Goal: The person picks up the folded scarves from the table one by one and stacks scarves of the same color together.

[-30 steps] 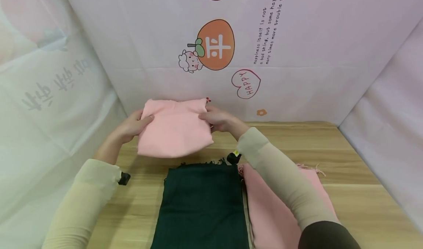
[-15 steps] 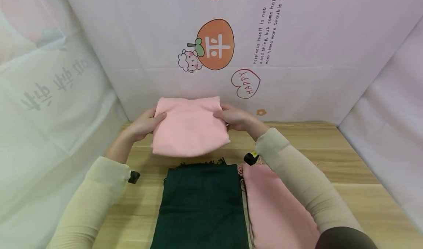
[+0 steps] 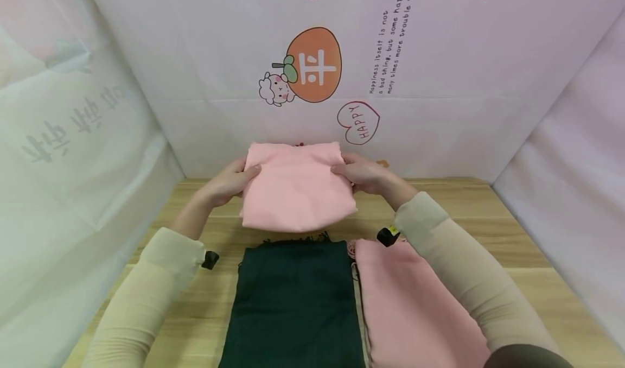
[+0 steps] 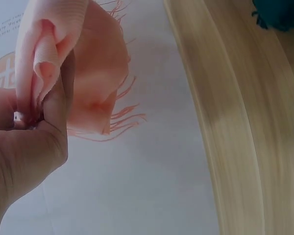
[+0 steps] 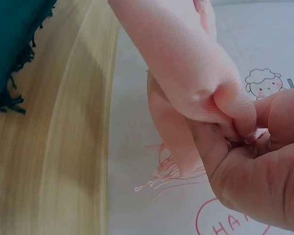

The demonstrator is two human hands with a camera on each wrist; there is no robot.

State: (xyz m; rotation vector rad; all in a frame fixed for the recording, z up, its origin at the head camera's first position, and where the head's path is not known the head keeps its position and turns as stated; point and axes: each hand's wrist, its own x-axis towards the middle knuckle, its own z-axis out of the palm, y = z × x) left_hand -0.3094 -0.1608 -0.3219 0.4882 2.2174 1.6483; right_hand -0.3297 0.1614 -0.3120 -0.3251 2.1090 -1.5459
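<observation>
A folded pink scarf (image 3: 298, 189) is held up in front of the back wall, above the far part of the table. My left hand (image 3: 231, 181) pinches its left side, thumb on the near face. On the opposite side my right hand (image 3: 363, 173) pinches it the same way. Both wrist views show the layered folds of the pink scarf (image 4: 44, 54) between thumb and fingers, with a loose fringed end (image 5: 174, 142) hanging behind. Just below in the head view, a dark green fringed scarf (image 3: 295, 303) lies folded flat on the table.
A second pink fringed scarf (image 3: 415, 308) lies folded right of the green one, partly hidden by my right sleeve (image 3: 469, 276). The wooden table (image 3: 527, 297) meets a white printed cloth wall (image 3: 439, 129) behind, with white cloth (image 3: 88, 156) at both sides.
Both hands have carried the pink scarf to the right, from left of the green scarf to right behind it. The grip is unchanged, and the flat scarves have stayed put.
</observation>
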